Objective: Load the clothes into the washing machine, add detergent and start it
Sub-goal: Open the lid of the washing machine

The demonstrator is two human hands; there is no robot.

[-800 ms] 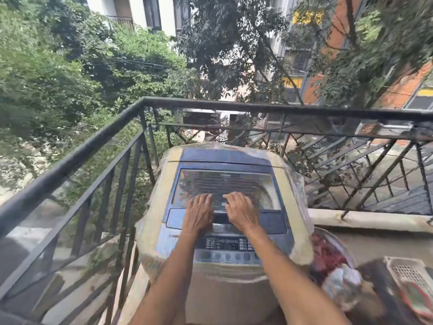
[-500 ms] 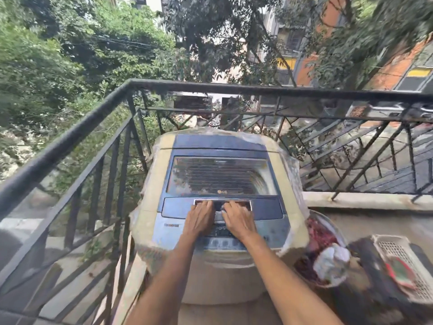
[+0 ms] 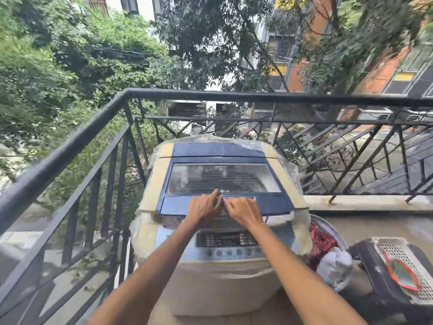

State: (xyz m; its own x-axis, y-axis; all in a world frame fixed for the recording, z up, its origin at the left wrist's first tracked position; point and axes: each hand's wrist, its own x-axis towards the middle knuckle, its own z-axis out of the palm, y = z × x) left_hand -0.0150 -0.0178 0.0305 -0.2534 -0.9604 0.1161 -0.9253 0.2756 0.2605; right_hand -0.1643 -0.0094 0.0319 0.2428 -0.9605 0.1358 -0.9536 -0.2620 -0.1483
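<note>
A cream and blue top-loading washing machine (image 3: 220,287) wrapped in clear plastic stands in the balcony corner. Its blue lid with a glass window (image 3: 222,178) is lifted slightly at the front edge. My left hand (image 3: 204,205) and my right hand (image 3: 244,210) sit side by side on the lid's front handle, fingers curled round it. Below my wrists the control panel (image 3: 228,239) shows. Red and white clothes (image 3: 322,245) lie in a round basin (image 3: 339,231) to the right of the machine.
A black metal railing (image 3: 70,146) runs close along the machine's left and back. At the lower right a dark stool (image 3: 375,285) carries a white perforated basket (image 3: 407,261) with an orange-rimmed item (image 3: 400,272). A concrete ledge (image 3: 365,202) runs under the back railing.
My hands slid back from the glass window to the lid's front handle and gripped it. The lid's front edge has risen a little off the machine.
</note>
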